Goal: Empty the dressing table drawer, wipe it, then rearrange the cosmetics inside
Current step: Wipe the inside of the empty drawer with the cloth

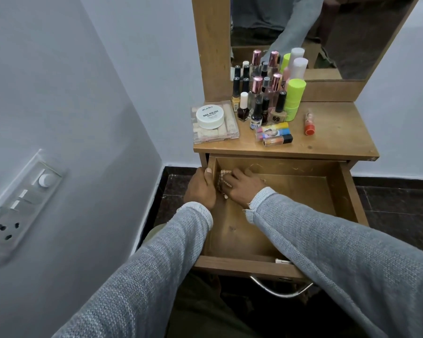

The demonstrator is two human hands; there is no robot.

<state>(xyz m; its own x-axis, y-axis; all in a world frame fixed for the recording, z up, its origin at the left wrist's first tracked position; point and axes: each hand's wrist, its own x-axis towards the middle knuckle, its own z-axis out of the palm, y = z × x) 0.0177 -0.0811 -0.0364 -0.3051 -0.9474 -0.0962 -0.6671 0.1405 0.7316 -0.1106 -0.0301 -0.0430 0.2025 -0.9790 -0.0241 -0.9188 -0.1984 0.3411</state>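
Drawer [347,191] at frame centre is pulled out and looks empty. Left hand [202,189] grips its left wall, right hand [242,185] presses a cloth [220,178] into the back-left corner. Cosmetics [266,103] crowd the tabletop just above, so I reckon a hard jolt tips those bottles.

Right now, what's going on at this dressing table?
A person is wiping out the open drawer. The right hand presses a cloth against the drawer's back left corner, while the left hand grips the drawer's left side wall. The part of the drawer in view holds no cosmetics; the bottles, the lipsticks and the nail polish remover tub all sit on the tabletop below the mirror.
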